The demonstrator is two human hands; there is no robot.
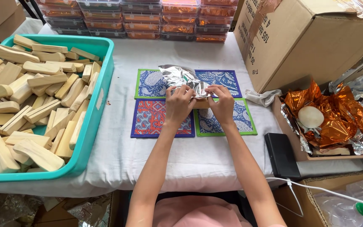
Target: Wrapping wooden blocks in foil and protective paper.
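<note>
White-clothed table (198, 155), cardboard boxes (311, 38), even daylight

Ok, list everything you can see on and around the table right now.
wooden blocks: many, pale, in teal tub, left
patterned mats: four, blue and red, table centre
foil sheet: one, silver, over a wooden block, held
lidded trays: stacked, orange contents, far edge
cardboard box: one, brown, right
orange foil: crumpled, right tray
black power bank: one, right front
left hand: on foil
right hand: on foil

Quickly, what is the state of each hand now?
Left hand: closed, pinching the silver foil sheet over a wooden block.
Right hand: closed, pinching the same foil.
</note>
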